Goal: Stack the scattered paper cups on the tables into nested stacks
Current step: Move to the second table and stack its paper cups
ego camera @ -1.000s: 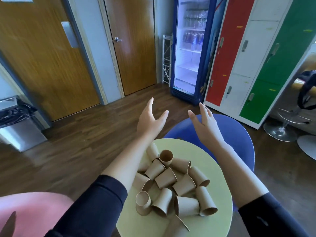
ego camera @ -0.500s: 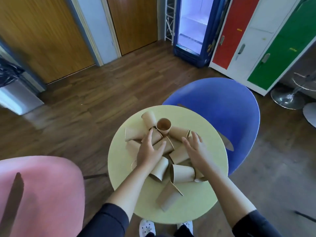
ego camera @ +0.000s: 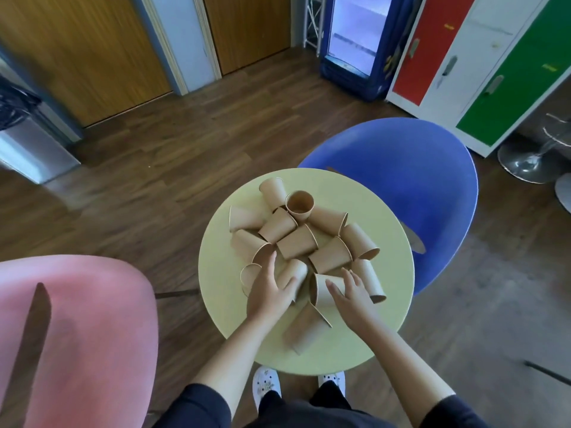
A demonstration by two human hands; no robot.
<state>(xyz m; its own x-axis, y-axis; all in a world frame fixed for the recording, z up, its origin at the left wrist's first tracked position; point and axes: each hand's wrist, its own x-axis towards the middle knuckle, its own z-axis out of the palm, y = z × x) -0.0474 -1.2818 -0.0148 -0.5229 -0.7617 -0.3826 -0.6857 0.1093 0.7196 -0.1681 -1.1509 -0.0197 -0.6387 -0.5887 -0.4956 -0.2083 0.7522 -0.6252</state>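
- Wooden floor (ego camera: 185, 156): dark brown planks, under all the furniture.
- Wooden doors (ego camera: 77, 50): two, along the far wall at upper left.
- Lockers (ego camera: 482, 57): red, white and green doors, upper right.
- Drinks fridge (ego camera: 355, 41): blue frame with a glass front, just left of the lockers.
- Pink chair (ego camera: 77, 329): lower left, beside the tabletop.
- Blue chair (ego camera: 426, 186): at the far right side of the tabletop, its seat partly tucked beneath the rim.
- Tabletop (ego camera: 380, 304): round, pale yellow-green, centre of view; carries all the cups.
- Bin (ego camera: 27, 140): metal, with a dark liner, at the left edge.
- Paper cups (ego camera: 296, 242): brown, roughly a dozen, heaped loosely in the middle of the tabletop; nearly all lie on their sides and touch one another, none nested.
- Upright cup (ego camera: 299, 205): the one cup standing mouth up, at the far side of the heap.
- Near cup (ego camera: 304, 329): on its side, nearest the person, between the two forearms.
- Left hand (ego camera: 268, 295): palm down on the near-left cups; fingers straight and spread, thumb lying against a tipped cup; no cup is seen clasped.
- Right hand (ego camera: 355, 296): palm down on the near-right cups; fingers loosely extended, tips touching a tipped cup, with no grip visible.
- White shoes (ego camera: 267, 384): below the near rim of the tabletop.
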